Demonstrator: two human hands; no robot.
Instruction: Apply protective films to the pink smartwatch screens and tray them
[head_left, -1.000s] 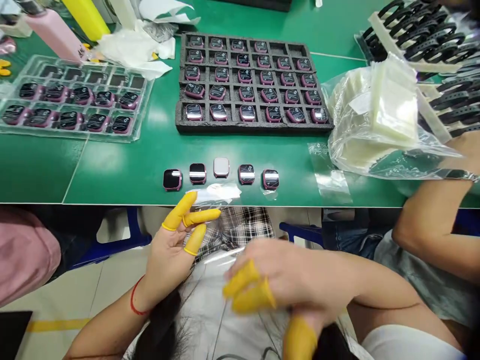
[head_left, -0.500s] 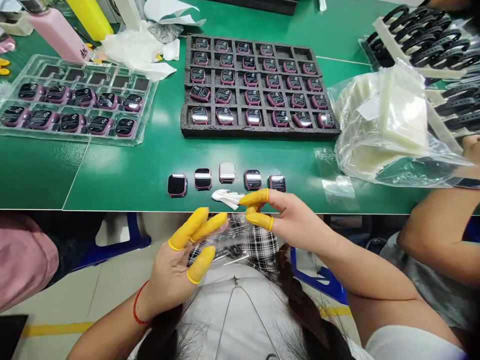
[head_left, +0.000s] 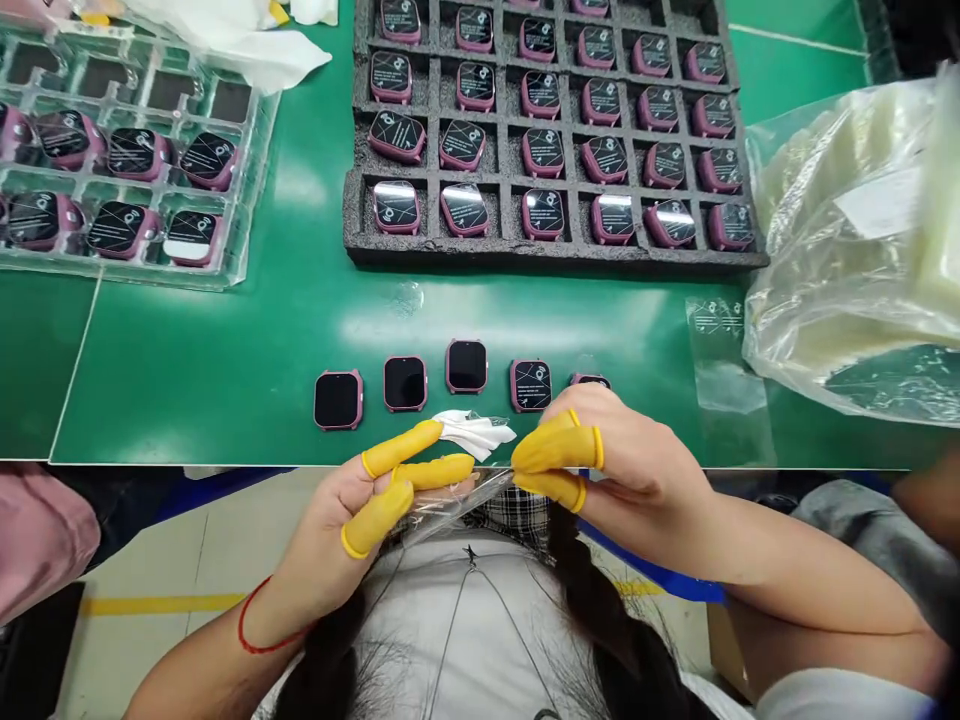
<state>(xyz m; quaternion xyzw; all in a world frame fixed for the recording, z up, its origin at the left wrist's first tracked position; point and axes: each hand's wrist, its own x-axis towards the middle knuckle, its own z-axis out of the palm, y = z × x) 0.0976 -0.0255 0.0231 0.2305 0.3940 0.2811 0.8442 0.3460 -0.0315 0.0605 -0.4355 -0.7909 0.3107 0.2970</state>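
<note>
White wipe [head_left: 474, 432] between clear film [head_left: 450, 502] and watches [head_left: 405, 383].

watch faces [head_left: 405, 382] glossy glass | foam tray [head_left: 360, 225] rough, matt | film [head_left: 457, 500] clear plastic

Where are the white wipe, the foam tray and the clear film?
white wipe [head_left: 472, 433], head view, its crumpled middle.
foam tray [head_left: 555, 254], head view, its front wall.
clear film [head_left: 454, 504], head view, its middle.

Right hand [head_left: 630, 462] now at film [head_left: 459, 497]
</note>
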